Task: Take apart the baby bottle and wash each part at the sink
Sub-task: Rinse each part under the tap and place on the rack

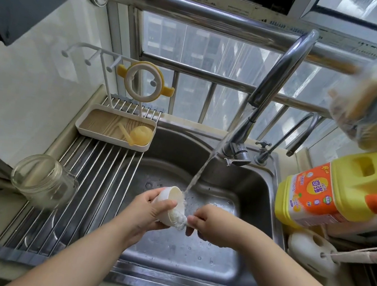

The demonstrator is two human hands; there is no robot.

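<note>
Water stream [198, 175] pours into the cream cap [171, 204] over the sink [261, 183].

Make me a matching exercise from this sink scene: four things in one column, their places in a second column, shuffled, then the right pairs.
Things:
1. cap
2. glass jar
3. detergent jug
4. ring

Places:
A. hung on the white rack's pegs
B. lying on the roll-up drying rack, left of the sink
C. held in the left hand under the running water
D. standing on the counter, right of the sink

Pairs: 1-C, 2-B, 3-D, 4-A
</note>
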